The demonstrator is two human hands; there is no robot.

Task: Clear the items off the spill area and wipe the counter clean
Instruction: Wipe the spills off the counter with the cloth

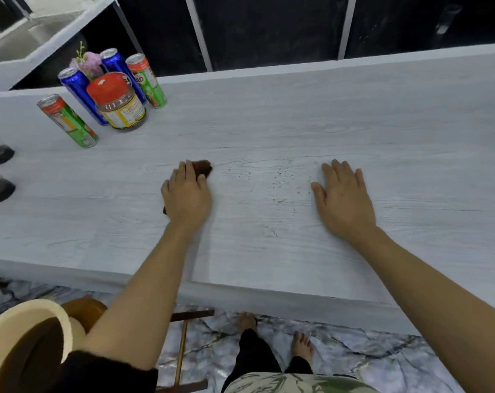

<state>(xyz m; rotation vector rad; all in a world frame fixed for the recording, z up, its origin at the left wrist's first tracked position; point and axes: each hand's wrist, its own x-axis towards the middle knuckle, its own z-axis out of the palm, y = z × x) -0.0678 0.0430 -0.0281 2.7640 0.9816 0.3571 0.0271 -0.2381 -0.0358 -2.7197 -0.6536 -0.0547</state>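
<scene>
A person's left hand (187, 191) presses a dark brown wiping cloth (203, 167) flat on the pale wood-grain bench (354, 114), fingers (190, 169) curled over it. The scattered brown crumbs of the spill (280, 177) lie just right of the cloth, between it and the right hand (343, 195), which rests open and empty. Well left of the crumbs, a red-lidded jar (118, 102) stands among cans, one green can (147, 80) partly reading "ILO".
</scene>
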